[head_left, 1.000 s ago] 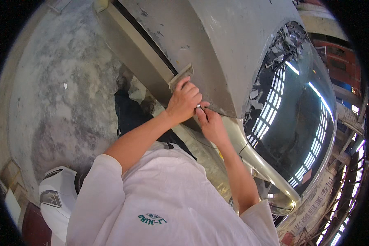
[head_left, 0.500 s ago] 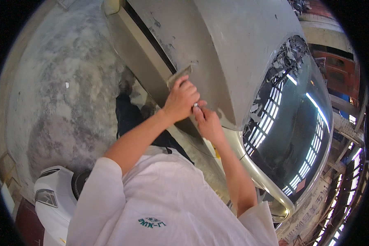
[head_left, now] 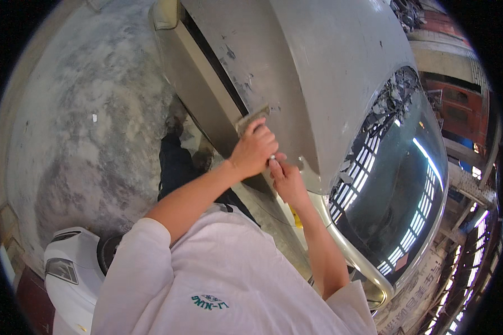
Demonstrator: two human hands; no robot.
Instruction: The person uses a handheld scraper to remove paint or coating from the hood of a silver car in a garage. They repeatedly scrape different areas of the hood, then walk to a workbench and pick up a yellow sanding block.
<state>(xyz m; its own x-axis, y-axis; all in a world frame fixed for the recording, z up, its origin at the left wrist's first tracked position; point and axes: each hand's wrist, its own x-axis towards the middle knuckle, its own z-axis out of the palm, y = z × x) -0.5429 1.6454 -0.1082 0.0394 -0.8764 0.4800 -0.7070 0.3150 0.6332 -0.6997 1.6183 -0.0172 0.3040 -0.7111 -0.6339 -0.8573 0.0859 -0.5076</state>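
Both of my hands grip a wide-bladed scraper [head_left: 254, 118], its flat blade resting on the grey car body [head_left: 274, 67] beside a dark trim strip [head_left: 215, 56]. My left hand [head_left: 255, 149] is closed high on the handle, close behind the blade, with fingers wrapped over it. Lower down, my right hand [head_left: 289, 180] closes around the handle's end, where a small metallic tip shows at the thumb. Most of the handle is hidden by my fingers. Dark chipped marks and scuffs dot the panel near the blade.
To the right is the car's dark window glass [head_left: 385, 206], with grey flakes [head_left: 397, 95] heaped along its edge. A bright curved trim [head_left: 349, 245] runs near my right forearm. A white scooter-like vehicle [head_left: 70, 273] stands lower left on the stained concrete floor [head_left: 89, 139].
The car and my hands sit somewhat lower in the picture as the view shifts. Against the panel, the scraper has barely moved, and both hands keep their grip.
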